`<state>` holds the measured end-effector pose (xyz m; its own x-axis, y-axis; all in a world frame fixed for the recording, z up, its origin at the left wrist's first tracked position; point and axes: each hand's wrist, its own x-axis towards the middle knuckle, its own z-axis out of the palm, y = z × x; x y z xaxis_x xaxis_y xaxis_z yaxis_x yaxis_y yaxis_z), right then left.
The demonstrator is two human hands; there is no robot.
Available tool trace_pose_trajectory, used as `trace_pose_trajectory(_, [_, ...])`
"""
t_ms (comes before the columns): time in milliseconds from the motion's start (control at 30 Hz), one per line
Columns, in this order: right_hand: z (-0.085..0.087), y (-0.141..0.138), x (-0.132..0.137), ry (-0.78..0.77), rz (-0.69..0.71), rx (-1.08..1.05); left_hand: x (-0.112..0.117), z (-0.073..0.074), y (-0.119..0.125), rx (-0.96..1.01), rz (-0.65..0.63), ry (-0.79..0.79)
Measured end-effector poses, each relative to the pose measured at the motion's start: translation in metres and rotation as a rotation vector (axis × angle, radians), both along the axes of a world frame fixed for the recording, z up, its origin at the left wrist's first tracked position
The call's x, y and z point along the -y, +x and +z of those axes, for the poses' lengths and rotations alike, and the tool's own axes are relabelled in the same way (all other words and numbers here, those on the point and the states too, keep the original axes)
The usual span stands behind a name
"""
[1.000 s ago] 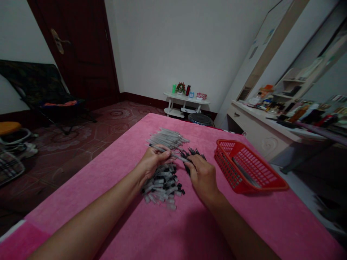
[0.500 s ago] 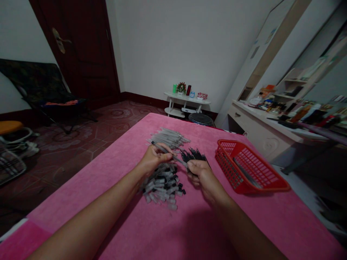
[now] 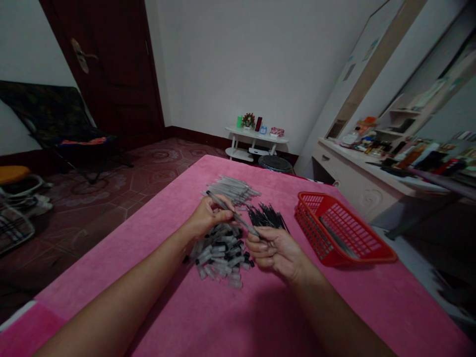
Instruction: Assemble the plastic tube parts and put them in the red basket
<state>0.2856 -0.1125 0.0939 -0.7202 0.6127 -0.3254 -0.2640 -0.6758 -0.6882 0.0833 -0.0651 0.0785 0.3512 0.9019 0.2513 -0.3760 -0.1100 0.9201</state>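
My left hand pinches a grey pen barrel that slants down toward my right hand. My right hand is turned palm up with its fingers curled at the barrel's lower end; what it holds there is too small to name. Below both hands lies a heap of pen caps, clear and black. Behind them sit a pile of grey pen barrels and a bunch of black refills, all on the pink cloth of the table.
A red plastic basket stands to the right with a few pens in it. A cluttered dresser lies beyond the table's right edge. A small white shelf, a dark door and a folding chair stand further off.
My right hand has lifted off the black refills, drawn back toward me and turned palm up at the barrel's lower end. My left hand keeps hold of the barrel.
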Motion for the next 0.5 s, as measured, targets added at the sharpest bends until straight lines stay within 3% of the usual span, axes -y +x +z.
trace_pose_trajectory(100, [0.003,-0.006,0.004,0.068,-0.074,0.065,-0.001,-0.001,-0.001,-0.003,-0.005,-0.004])
trace_pose_trajectory(233, [0.004,-0.013,0.010,0.341,-0.292,0.313,0.000,-0.001,0.000,-0.041,-0.006,-0.046])
trace_pose_trajectory(333, [0.008,-0.011,0.011,0.511,-0.353,0.485,0.001,0.000,0.002,-0.094,0.000,-0.048])
trace_pose_trajectory(433, [0.022,0.003,0.007,0.636,-0.433,0.595,-0.002,0.000,-0.001,-0.142,0.058,-0.021])
trace_pose_trajectory(500, [0.038,0.021,0.005,0.727,-0.527,0.642,-0.010,-0.003,-0.008,-0.155,0.162,-0.013])
